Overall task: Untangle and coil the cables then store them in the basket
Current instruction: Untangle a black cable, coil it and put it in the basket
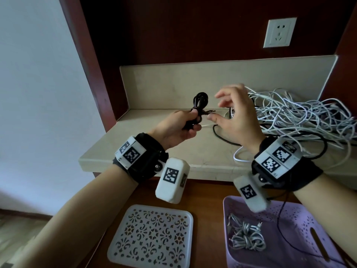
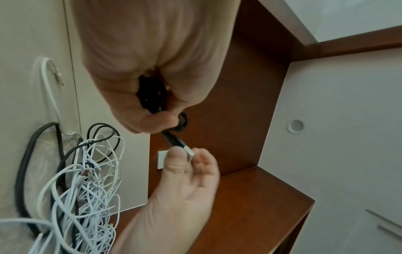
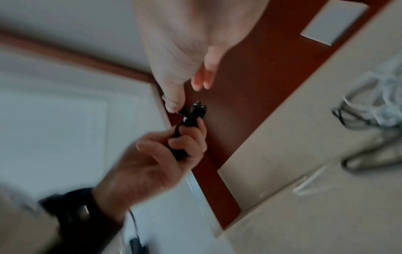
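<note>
Left hand [image 1: 176, 126] grips a coiled black cable [image 1: 200, 101]; right hand [image 1: 238, 117], fingers relaxed and apart, touches its plug [image 2: 188, 151].

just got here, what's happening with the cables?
A person is coiling a black cable: the left hand grips the bundled coil, while the right hand, fingers spread, handles the plug end beside it. A tangled pile of white cables lies on the stone shelf. One coiled grey cable already sits in the purple basket. A white lid lies alongside.
</note>
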Tool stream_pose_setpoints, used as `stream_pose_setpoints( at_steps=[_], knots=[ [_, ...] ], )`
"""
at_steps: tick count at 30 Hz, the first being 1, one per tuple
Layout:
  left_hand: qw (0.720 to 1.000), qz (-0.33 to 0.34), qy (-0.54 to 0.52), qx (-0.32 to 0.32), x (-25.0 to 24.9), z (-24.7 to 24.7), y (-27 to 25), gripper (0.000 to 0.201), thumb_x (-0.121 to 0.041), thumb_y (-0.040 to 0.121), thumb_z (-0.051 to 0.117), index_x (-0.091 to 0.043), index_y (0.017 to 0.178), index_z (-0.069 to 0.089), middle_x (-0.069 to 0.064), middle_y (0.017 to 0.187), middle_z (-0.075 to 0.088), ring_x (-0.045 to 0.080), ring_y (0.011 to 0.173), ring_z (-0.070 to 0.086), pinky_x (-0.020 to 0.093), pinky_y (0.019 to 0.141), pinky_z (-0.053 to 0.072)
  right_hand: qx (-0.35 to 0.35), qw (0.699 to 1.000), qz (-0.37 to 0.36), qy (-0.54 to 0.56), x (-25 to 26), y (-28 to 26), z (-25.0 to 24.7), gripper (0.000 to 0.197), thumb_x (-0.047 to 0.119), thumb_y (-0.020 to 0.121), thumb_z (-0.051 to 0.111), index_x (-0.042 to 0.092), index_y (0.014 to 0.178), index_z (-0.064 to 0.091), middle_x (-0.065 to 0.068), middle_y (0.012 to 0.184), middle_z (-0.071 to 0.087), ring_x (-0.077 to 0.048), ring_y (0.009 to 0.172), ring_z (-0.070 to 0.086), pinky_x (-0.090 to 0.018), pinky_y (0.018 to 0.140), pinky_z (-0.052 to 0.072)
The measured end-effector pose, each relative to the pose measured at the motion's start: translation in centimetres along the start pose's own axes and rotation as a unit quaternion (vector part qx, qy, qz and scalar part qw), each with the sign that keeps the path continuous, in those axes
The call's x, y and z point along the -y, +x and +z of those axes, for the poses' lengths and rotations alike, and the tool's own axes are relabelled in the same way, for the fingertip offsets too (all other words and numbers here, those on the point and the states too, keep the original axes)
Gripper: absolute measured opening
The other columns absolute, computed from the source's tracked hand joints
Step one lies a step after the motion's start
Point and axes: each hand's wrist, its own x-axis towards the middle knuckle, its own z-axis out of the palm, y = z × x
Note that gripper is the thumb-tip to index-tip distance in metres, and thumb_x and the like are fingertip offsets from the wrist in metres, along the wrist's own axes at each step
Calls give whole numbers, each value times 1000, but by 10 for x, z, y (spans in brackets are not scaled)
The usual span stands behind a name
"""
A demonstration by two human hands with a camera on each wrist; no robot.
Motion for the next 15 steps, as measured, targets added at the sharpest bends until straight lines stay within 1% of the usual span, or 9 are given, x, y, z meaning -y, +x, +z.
stream_pose_setpoints(
  at_steps=[1, 2, 4, 6, 9, 10, 12, 14, 15],
  knots=[
    [1000, -2, -13, 1, 0, -1, 0, 24, -12, 102, 34, -8, 83, 48, 2, 72, 42, 5, 43, 41, 10, 33, 30, 13, 996, 68, 50, 1, -1, 1, 31, 13, 73, 75, 14, 97, 56, 9, 97, 53, 0, 76, 54, -10, 77, 45],
    [1000, -6, -24, 4, -1, -1, -1, 24, -13, 102, 33, -8, 82, 47, 2, 72, 42, 5, 43, 41, 10, 32, 29, 31, 990, 111, 87, 1, -2, 2, 28, 9, 72, 76, 17, 94, 59, 12, 91, 56, 4, 74, 57, -10, 76, 47],
    [999, -10, -35, 8, 0, -1, -2, 26, -13, 102, 32, -9, 81, 45, 2, 71, 42, 4, 43, 41, 9, 32, 28, 50, 985, 127, 106, 7, -2, 5, 27, 2, 73, 74, 21, 88, 63, 11, 84, 60, 6, 75, 60, -12, 76, 49],
    [1000, 0, -16, 6, 3, 0, -4, 25, -12, 102, 32, -10, 82, 46, 2, 71, 41, 5, 43, 40, 10, 32, 28, 50, 979, 143, 134, 9, -2, 9, 26, -2, 74, 72, 20, 84, 65, 9, 80, 63, 6, 72, 62, -13, 75, 50],
    [996, 55, 60, -23, 9, 5, -5, 17, -6, 101, 35, -16, 99, 49, 2, 69, 41, 9, 46, 38, 14, 35, 30, 33, 968, 187, 167, 11, -1, 14, 23, -5, 78, 68, 18, 81, 66, 15, 70, 66, 8, 66, 61, -9, 70, 45],
    [993, 77, 85, -34, 10, 6, -5, 20, -5, 100, 36, -20, 104, 49, 2, 69, 41, 10, 48, 38, 14, 37, 31, 19, 964, 200, 177, 11, -1, 15, 23, -4, 80, 66, 18, 78, 66, 17, 66, 66, 8, 66, 61, -9, 70, 45],
    [985, 115, 121, -46, 13, 8, -5, 26, -4, 99, 37, -26, 107, 49, 3, 71, 43, 12, 54, 40, 17, 40, 37, -13, 951, 230, 207, 12, -1, 14, 25, -5, 82, 63, 20, 76, 64, 20, 64, 67, 6, 68, 62, -10, 72, 46],
    [981, 136, 130, -49, 16, 10, -7, 28, -4, 98, 37, -27, 111, 48, 3, 74, 44, 12, 58, 41, 20, 42, 43, -32, 945, 246, 211, 13, -1, 14, 24, -2, 83, 63, 20, 75, 63, 19, 63, 67, 6, 67, 63, -10, 72, 46],
    [981, 141, 128, -45, 18, 10, -8, 28, -5, 99, 37, -27, 114, 46, 2, 76, 44, 12, 60, 41, 22, 44, 46, -31, 951, 244, 188, 14, 0, 14, 20, 0, 82, 65, 20, 76, 63, 19, 64, 67, 8, 65, 62, -9, 70, 45]
  ],
)
